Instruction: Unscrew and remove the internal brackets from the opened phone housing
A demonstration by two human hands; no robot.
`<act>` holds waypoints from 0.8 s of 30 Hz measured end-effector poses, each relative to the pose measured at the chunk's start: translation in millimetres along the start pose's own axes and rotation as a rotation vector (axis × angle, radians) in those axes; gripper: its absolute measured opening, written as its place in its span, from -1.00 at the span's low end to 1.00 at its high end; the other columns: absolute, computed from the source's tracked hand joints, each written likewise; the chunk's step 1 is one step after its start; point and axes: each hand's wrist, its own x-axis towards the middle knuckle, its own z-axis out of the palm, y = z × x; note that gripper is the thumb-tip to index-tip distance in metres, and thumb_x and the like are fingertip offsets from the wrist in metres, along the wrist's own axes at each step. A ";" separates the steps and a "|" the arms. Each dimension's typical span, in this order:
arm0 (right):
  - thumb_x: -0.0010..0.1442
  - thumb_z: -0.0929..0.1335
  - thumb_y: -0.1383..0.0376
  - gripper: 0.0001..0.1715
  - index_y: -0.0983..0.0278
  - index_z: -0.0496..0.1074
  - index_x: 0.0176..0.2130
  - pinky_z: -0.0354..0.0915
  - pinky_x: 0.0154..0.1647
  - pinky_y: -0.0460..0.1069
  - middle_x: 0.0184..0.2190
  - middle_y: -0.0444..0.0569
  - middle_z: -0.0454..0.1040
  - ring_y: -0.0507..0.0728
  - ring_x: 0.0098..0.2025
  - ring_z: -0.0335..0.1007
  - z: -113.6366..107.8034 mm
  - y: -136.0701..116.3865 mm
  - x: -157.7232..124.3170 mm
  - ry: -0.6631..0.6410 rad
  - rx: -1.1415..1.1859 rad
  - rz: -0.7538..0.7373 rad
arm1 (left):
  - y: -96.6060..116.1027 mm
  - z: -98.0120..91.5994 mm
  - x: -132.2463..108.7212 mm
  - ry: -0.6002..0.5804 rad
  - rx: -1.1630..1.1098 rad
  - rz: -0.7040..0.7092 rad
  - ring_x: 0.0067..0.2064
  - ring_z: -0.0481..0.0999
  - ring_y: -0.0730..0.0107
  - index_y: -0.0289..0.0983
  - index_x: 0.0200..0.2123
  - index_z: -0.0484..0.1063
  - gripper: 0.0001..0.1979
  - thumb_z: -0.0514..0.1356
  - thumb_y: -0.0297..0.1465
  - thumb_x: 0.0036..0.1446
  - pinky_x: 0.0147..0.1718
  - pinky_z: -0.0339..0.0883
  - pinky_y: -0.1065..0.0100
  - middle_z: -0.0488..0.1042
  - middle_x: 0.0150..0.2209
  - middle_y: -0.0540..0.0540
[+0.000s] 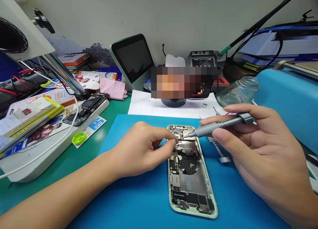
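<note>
An opened phone (190,179) with a pale green frame lies face down on a blue mat (139,202), its inner boards and Taptic Engine exposed. My right hand (258,149) grips a grey precision screwdriver (218,124), whose tip points at the phone's upper left part. My left hand (144,149) rests on the mat beside the phone, thumb and forefinger pinched together right at the screwdriver tip; whatever they hold is too small to make out.
A second grey driver (218,149) lies on the mat right of the phone. Behind stand a glass jar (239,90), a small tilted screen (134,60), a white sheet (146,105) and a soldering station (203,60). Boxes, cables and a green cap (79,138) crowd the left.
</note>
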 end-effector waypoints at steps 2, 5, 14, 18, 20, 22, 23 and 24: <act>0.27 0.53 0.23 -0.62 0.05 0.41 0.02 0.55 -0.54 -0.12 -0.19 -0.13 0.70 0.15 -0.18 0.71 -0.1 0.1 -1.2 0.015 0.011 -0.014 | 1.4 0.6 0.5 -0.009 -0.061 -0.068 -0.60 0.00 0.62 -0.36 -0.30 0.65 -0.76 0.17 -0.44 0.32 -0.62 -0.15 0.47 0.06 -0.63 0.16; 0.28 0.52 0.26 -0.64 0.03 0.41 0.01 0.67 -0.30 -0.04 -0.19 -0.15 0.70 0.17 -0.10 0.71 -0.1 -1.7 -3.0 0.027 0.033 -0.032 | 3.5 1.0 1.8 -0.023 -0.136 -0.149 -0.60 -0.01 0.60 -0.37 -0.31 0.65 -0.73 0.16 -0.40 0.33 -0.64 -0.16 0.46 0.05 -0.64 0.15; 0.29 0.52 0.29 -0.63 0.01 0.42 0.02 0.70 -0.16 -0.02 -0.18 -0.18 0.70 0.15 -0.09 0.71 -0.6 -6.8 -5.9 0.041 0.032 -0.068 | 5.5 1.3 1.9 -0.035 -0.228 -0.231 -0.42 0.38 0.39 -0.32 -0.26 0.67 -0.71 0.19 -0.30 0.36 -0.56 0.16 0.45 0.52 -0.43 -0.08; 0.29 0.52 0.30 -0.62 0.00 0.42 0.03 0.70 -0.15 -0.02 -0.16 -0.19 0.70 0.14 -0.08 0.71 -0.3 -6.5 -6.1 0.045 0.040 -0.059 | 5.8 0.8 1.9 -0.042 -0.215 -0.217 -0.39 0.46 0.34 -0.32 -0.24 0.67 -0.70 0.18 -0.30 0.39 -0.51 0.27 0.43 0.56 -0.41 -0.10; 0.29 0.52 0.30 -0.62 0.00 0.42 0.03 0.70 -0.16 -0.01 -0.16 -0.19 0.70 0.15 -0.08 0.71 -0.2 -6.2 -5.7 0.046 0.043 -0.065 | 6.0 0.6 2.2 -0.052 -0.208 -0.211 -0.38 0.47 0.34 -0.32 -0.24 0.67 -0.69 0.17 -0.30 0.40 -0.49 0.30 0.42 0.57 -0.41 -0.10; 0.28 0.52 0.30 -0.62 0.00 0.43 0.03 0.70 -0.16 0.01 -0.17 -0.18 0.70 0.17 -0.09 0.72 -0.4 -6.0 -5.4 0.045 0.038 -0.079 | 6.0 0.6 2.5 -0.059 -0.215 -0.212 -0.38 0.46 0.34 -0.33 -0.24 0.67 -0.69 0.17 -0.30 0.40 -0.49 0.30 0.42 0.57 -0.41 -0.10; 0.28 0.52 0.29 -0.63 0.01 0.43 0.02 0.70 -0.18 0.01 -0.18 -0.17 0.70 0.18 -0.09 0.72 -0.6 -6.0 -5.5 0.043 0.032 -0.084 | 6.0 0.7 2.5 -0.060 -0.224 -0.220 -0.39 0.46 0.34 -0.33 -0.24 0.67 -0.70 0.18 -0.30 0.40 -0.49 0.30 0.43 0.57 -0.40 -0.10; 0.29 0.52 0.29 -0.63 0.01 0.43 0.03 0.70 -0.22 0.01 -0.18 -0.16 0.70 0.19 -0.09 0.72 -1.0 -5.9 -5.6 0.045 0.025 -0.085 | 5.9 0.9 2.5 -0.059 -0.234 -0.231 -0.39 0.46 0.35 -0.33 -0.24 0.67 -0.70 0.18 -0.30 0.39 -0.50 0.28 0.43 0.58 -0.40 -0.10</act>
